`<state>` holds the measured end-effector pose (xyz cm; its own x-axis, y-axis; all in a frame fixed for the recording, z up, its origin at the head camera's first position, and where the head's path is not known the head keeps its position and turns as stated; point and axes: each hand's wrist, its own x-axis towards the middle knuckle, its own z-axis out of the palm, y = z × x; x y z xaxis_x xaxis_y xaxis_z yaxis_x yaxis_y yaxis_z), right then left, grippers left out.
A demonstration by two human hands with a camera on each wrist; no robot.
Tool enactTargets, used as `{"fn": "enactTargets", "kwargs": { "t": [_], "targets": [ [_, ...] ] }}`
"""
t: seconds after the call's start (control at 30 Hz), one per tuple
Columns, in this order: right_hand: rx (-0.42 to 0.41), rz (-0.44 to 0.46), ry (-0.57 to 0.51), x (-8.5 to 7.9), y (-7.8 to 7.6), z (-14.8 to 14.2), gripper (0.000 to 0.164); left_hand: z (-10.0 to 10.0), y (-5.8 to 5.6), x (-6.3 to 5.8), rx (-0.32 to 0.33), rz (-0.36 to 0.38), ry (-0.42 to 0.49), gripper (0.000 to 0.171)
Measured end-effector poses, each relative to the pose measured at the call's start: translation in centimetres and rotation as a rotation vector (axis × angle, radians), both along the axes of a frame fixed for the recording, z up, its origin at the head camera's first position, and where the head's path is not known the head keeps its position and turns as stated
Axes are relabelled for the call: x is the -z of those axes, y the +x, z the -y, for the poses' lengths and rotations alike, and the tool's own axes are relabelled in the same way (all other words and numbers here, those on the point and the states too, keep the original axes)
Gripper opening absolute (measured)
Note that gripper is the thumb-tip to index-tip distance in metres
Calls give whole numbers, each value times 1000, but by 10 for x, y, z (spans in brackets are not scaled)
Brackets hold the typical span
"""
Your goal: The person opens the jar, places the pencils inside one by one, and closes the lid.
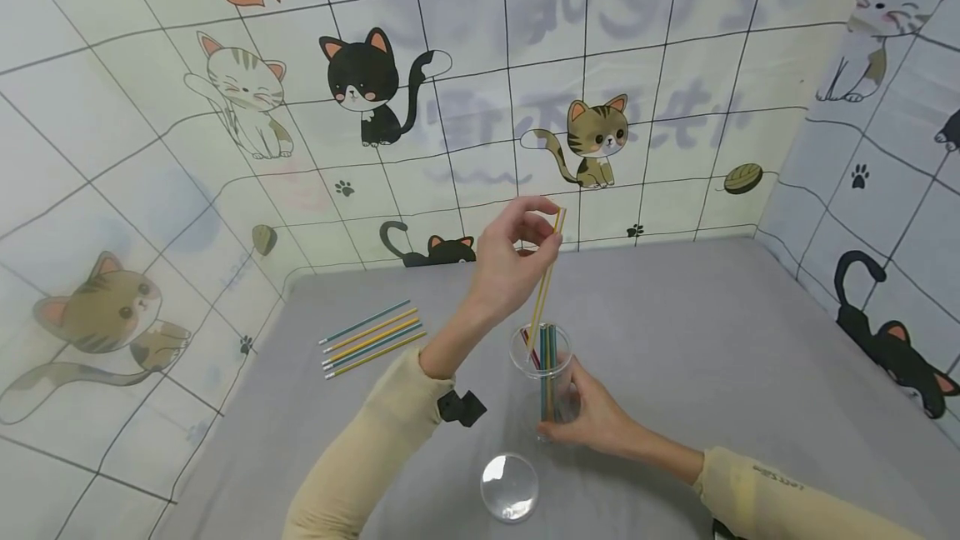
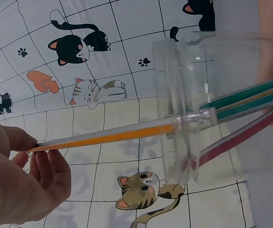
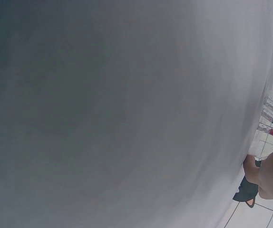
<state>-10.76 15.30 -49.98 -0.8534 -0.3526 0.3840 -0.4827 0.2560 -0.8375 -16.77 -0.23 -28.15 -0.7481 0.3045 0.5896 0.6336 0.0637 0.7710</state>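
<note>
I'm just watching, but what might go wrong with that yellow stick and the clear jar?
The yellow stick might catch on the red stick leaning inside the clear jar. The left hand pinches the yellow one near its top, so its lower end could swing and bump the jar. If the right hand loosened its hold, such a bump might tip the jar over.

Yel. stick [image 2: 112, 136], tilted, partly w/in clr. jar [image 2: 163, 71]

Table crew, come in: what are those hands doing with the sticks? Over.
Left hand pinching yellow stick, lower end inside clear jar. Right hand gripping jar's side. Other sticks inside; mouth looks unblocked. Round clear lid on table.
</note>
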Motion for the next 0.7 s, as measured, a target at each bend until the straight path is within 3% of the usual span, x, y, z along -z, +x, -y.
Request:
{"fn": "enactTargets", "kwargs": {
  "t": [0.7],
  "targets": [
    [-2, 29, 5, 1, -1, -1, 92, 9, -4, 42, -45, 61, -66, 27]
  ]
}}
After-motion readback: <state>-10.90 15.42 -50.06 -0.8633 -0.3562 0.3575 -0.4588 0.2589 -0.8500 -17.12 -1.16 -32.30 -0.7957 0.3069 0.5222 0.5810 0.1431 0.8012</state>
